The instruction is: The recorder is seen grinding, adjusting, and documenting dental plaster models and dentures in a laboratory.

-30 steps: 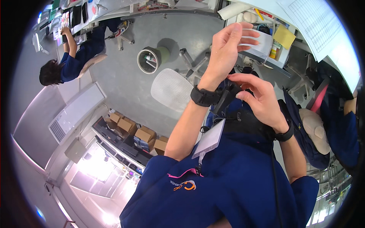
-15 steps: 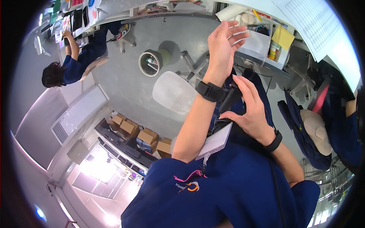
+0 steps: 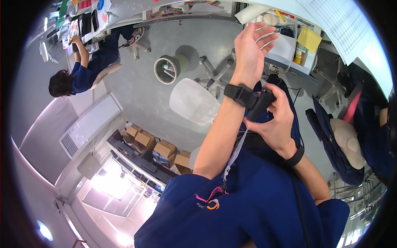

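Note:
My left hand (image 3: 250, 51) is stretched out, palm turned up and fingers apart, with nothing in it. A black strap (image 3: 238, 94) circles my left wrist and carries a black, box-like device (image 3: 261, 105) on its right side. My right hand (image 3: 276, 124) closes on this device, fingers at its upper end and thumb by its lower end. Part of the device is hidden behind my fingers. A black band (image 3: 296, 155) sits on my right wrist. Below the device, a badge (image 3: 236, 153) hangs from my dark blue shirt, seen nearly edge-on.
A white mesh chair (image 3: 193, 101) and a round bin (image 3: 167, 70) stand left of my arms. Ahead is a workbench with an open drawer (image 3: 285, 51) and paper sheets (image 3: 331, 27). A seated person (image 3: 93, 68) works at the far left. A padded chair (image 3: 347, 142) stands right.
My right hand has closed in on the black device, its fingers now on it. Both arms have shifted slightly right in view. The badge has turned from face-on to nearly edge-on.

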A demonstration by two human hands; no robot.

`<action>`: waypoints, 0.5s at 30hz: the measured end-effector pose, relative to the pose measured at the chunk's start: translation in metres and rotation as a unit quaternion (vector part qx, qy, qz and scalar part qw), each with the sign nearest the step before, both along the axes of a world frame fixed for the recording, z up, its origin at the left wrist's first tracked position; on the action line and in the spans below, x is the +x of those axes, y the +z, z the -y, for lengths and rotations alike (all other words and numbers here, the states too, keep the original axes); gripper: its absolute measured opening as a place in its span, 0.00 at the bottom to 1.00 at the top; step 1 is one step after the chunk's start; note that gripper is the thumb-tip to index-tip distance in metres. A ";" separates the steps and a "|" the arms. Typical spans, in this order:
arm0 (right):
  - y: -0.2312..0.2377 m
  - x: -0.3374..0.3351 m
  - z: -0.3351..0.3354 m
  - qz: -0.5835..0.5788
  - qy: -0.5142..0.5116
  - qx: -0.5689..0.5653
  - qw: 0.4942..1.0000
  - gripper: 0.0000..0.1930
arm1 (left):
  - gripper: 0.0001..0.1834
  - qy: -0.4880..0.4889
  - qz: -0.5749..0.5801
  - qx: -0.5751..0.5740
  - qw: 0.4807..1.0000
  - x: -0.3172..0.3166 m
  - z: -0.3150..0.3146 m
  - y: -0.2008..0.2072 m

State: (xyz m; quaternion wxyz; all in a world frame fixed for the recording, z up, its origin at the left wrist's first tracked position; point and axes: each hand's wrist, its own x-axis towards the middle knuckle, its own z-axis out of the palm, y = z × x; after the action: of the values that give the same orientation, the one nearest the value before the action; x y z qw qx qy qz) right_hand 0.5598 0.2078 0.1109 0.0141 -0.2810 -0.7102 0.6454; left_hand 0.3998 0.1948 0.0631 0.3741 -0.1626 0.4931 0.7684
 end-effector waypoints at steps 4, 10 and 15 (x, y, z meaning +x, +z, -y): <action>0.004 0.001 -0.001 0.006 -0.031 -0.082 0.996 0.38 | 0.19 -0.014 -0.032 0.012 0.999 -0.002 -0.006 0.008; 0.009 -0.005 -0.022 -0.045 -0.046 -0.013 0.998 0.37 | 0.15 -0.161 -0.168 -0.201 0.952 0.011 0.002 0.001; 0.019 -0.003 -0.045 -0.010 0.019 -0.034 0.999 0.37 | 0.18 -0.433 -0.246 -0.296 0.815 0.028 0.058 0.016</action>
State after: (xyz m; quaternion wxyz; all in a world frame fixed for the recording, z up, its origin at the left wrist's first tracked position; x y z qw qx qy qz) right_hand 0.5564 0.2531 0.1300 -0.0004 -0.2609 -0.6930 0.6721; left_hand 0.4280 0.1373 0.0794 0.4678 0.1594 0.7921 0.3582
